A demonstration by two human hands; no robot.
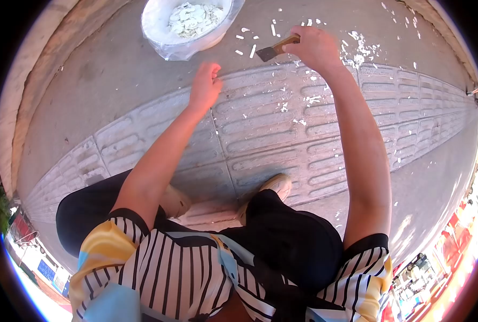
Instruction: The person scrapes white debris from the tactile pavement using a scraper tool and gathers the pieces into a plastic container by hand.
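My right hand grips the wooden handle of a scraper, its flat dark blade angled down to the left just above the pavement. Bits of a white material lie scattered around and to the right of it, some as short strips. My left hand hovers below the basin with its fingers curled in; whether anything is pinched there I cannot make out. A white basin lined with clear plastic stands at the top, with a heap of flat white pieces inside.
Ribbed paving tiles cross the ground below my hands, strewn with white crumbs. My knees and a shoe are close beneath. A raised kerb curves along the left. Red items and stalls show at the lower right edge.
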